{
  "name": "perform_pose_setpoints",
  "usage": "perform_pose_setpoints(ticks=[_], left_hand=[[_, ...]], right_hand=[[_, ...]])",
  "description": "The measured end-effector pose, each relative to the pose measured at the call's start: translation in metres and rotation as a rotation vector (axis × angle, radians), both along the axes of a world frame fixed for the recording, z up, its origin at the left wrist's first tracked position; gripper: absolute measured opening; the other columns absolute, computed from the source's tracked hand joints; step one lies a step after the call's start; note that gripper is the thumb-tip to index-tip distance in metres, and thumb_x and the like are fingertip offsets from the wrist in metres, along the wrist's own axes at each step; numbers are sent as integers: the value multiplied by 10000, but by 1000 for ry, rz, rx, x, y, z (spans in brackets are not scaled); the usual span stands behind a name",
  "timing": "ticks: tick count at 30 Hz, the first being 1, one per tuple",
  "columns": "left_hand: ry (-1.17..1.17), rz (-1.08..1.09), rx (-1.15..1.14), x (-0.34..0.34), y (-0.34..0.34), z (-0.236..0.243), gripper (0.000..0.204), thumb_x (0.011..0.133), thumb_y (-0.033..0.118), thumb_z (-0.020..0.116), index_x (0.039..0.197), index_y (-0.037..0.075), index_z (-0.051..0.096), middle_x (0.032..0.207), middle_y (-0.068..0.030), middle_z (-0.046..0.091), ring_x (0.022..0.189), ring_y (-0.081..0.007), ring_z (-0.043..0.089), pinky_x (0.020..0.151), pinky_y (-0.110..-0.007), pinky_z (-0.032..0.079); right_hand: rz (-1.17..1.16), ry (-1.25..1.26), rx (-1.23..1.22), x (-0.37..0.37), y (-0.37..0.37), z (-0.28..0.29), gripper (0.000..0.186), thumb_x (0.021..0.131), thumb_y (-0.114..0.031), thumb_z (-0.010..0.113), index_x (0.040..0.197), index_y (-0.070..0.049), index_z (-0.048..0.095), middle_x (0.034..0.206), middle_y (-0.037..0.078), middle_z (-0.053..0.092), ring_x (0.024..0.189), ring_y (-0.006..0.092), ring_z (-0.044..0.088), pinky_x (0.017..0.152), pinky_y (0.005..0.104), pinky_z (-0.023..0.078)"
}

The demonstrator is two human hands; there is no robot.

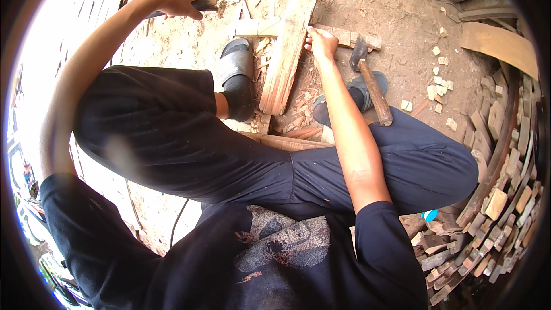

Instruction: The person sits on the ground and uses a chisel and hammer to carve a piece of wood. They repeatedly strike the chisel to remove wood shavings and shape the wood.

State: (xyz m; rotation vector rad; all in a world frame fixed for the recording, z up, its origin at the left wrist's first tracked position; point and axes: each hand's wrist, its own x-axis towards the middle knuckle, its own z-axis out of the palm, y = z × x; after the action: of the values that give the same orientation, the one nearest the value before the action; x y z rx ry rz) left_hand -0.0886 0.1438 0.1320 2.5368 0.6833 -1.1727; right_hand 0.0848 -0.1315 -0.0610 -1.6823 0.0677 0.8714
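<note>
Near the top centre of the frame a long plank [290, 46] stands tilted on the dirt, its lower end by the person's sandalled foot [235, 72]. Right hand [321, 41] is closed on the plank's right edge, fingers wrapped over it, steadying it. Left hand [175, 1], at upper left, is raised and clenched round a dark tool handle [204, 4]; the working end is too blurred to tell what it is. A hammer [370, 77] lies idle at upper right, its head near the right hand and its handle running down toward the other foot. Offcuts [439, 89] are scattered to the right, and stacked scraps [499, 195] curve along the right rim.

The main risk, as I judge it, is the gripping hand: it sits on the very piece the raised tool would come down on, so a stroke that drifts right could catch the fingers. The plank could also twist or slip on the loose chips, throwing a blow toward the open sandal close beside it.
</note>
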Motion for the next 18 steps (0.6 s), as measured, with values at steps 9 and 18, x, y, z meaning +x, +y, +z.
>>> perform_pose_setpoints(ticks=[9, 18], left_hand=[[-17, -19, 1, 1, 1, -1, 388, 847, 371, 600, 885, -15, 592, 646, -98, 565, 526, -192, 558, 497, -337, 480], [21, -3, 12, 4, -7, 8, 404, 845, 401, 601, 897, 0, 599, 663, -93, 578, 550, -193, 567, 517, -341, 476]], right_hand=[[119, -42, -10, -6, -3, -9, 290, 954, -194, 513, 1080, 59, 576, 756, 45, 558, 595, 111, 543, 517, 256, 520], [-98, 128, -58, 1, -16, -6, 299, 917, -267, 590, 1021, 14, 598, 730, 14, 529, 599, 106, 546, 492, 266, 511]])
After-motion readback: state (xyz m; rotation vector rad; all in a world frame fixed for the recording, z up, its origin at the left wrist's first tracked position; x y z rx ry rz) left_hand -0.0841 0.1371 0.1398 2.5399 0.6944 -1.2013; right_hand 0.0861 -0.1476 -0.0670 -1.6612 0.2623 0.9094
